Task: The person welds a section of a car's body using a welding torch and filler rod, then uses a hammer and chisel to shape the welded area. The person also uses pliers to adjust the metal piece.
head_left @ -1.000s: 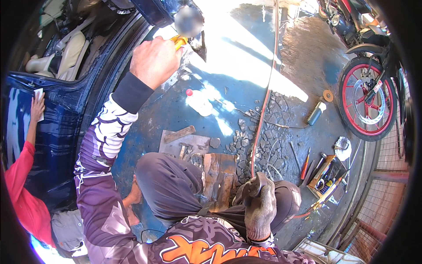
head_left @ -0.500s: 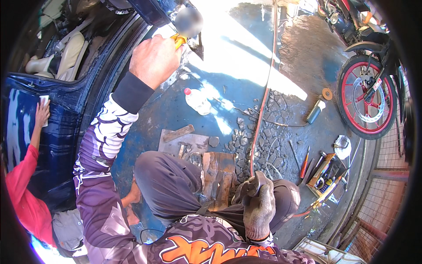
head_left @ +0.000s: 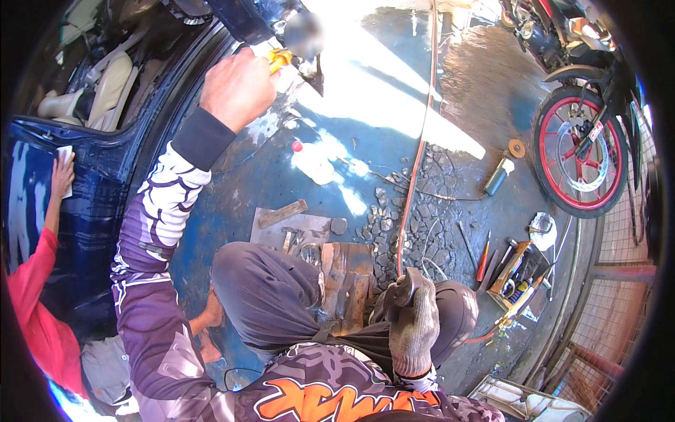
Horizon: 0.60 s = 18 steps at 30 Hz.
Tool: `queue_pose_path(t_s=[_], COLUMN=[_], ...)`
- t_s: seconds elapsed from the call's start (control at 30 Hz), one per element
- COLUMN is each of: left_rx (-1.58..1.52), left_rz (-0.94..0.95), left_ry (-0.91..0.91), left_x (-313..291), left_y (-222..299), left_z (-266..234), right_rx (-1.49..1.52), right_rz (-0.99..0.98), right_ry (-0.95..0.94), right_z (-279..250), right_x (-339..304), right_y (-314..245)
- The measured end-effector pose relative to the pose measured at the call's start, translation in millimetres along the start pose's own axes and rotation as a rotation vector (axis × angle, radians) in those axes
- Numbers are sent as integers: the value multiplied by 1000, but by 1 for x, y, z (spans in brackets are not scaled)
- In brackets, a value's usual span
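Note:
Reaching up to the far left, my bare left hand point(head_left: 238, 90) is closed around a yellow thing point(head_left: 279, 59). Only its end shows past my fingers, so its kind stays unclear. That hand is beside the dark blue car body point(head_left: 91, 232). My right hand point(head_left: 413, 330), in a grey knitted glove, is closed over my right knee. Between its fingers sits a dark, rounded piece point(head_left: 402, 290) that looks like metal; I cannot make out its exact kind. Below my knees, a brown wooden board point(head_left: 348, 271) lies on the floor.
At the left, another person's hand point(head_left: 63, 174) presses a pale pad on the car. A plastic bottle point(head_left: 314, 163), broken stones point(head_left: 394, 232) and a red hose point(head_left: 415, 179) lie ahead. To the right are a toolbox point(head_left: 508, 274), a screwdriver point(head_left: 484, 259) and a motorcycle wheel point(head_left: 581, 152).
My left hand has moved slightly left and up with the yellow thing, which now appears turned a little. The right hand keeps its hold. The whole view has shifted slightly.

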<state>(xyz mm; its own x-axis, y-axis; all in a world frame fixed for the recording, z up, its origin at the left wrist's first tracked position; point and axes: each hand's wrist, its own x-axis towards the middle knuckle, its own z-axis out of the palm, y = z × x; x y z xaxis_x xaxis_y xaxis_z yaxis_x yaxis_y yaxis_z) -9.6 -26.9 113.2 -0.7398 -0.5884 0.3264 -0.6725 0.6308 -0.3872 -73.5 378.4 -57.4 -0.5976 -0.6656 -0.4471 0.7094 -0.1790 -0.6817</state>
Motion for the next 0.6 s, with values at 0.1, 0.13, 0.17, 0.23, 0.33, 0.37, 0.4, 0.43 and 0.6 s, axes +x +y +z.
queue_pose_path(t_s=[0.1,0.13,0.17,0.23,0.33,0.37,0.4,0.43,0.6], left_rx=[-40,-59,-89,-158,-313,-385,-461,-537,-812], left_rz=[-16,-31,-37,-52,-169,-216,-237,-310,-533], left_ry=[-39,-73,-79,-92,-182,-247,-274,-350,-445], left_x=[-2,-6,-11,-29,-73,-89,-106,-119,-194], left_y=[1,2,1,-1,-5,-7,-9,-11,-15], left_z=[-9,-12,-14,-16,-3,5,17,30,99], right_rx=[20,9,-2,41,37,21,36,48,87], right_rz=[-21,-17,-15,-28,-37,-30,-28,-17,-63], right_ry=[-44,-34,-25,-35,-9,26,36,67,21], right_z=[-3,-4,-5,-5,-2,-1,1,2,10], right_x=[-2,-2,-1,-1,-1,-1,-1,-2,4], right_y=[-1,-2,-2,-3,-4,-4,-4,-3,7])
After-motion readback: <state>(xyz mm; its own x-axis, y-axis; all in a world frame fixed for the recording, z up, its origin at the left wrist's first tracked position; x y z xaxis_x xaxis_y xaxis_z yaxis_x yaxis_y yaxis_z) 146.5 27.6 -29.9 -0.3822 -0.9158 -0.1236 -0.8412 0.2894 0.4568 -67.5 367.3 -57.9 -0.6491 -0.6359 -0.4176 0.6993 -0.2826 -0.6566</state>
